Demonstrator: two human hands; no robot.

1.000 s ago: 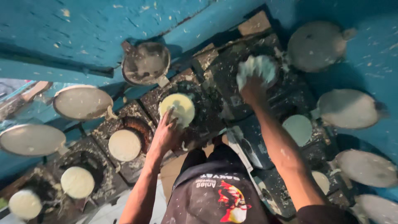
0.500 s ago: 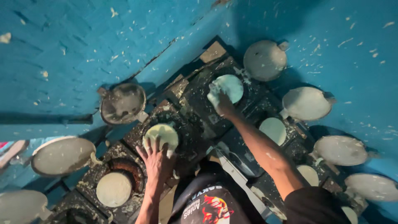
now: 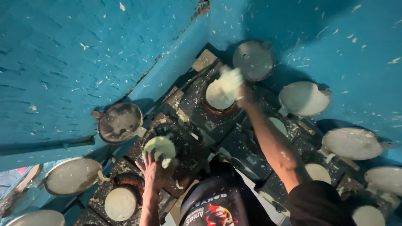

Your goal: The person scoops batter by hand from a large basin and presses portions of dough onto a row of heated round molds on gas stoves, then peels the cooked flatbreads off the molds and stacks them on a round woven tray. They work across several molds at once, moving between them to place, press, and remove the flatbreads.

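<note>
Hands work two dough discs in the head view. Left hand lies with spread fingers on the edge of a pale yellowish disc sitting in a dark round mould. Right hand, blurred, presses on a white disc in a farther mould; whether its fingers are curled cannot be told. Four more filled moulds show, one at lower left. Seven open round lids lean against the blue wall, nearest a dark one.
</note>
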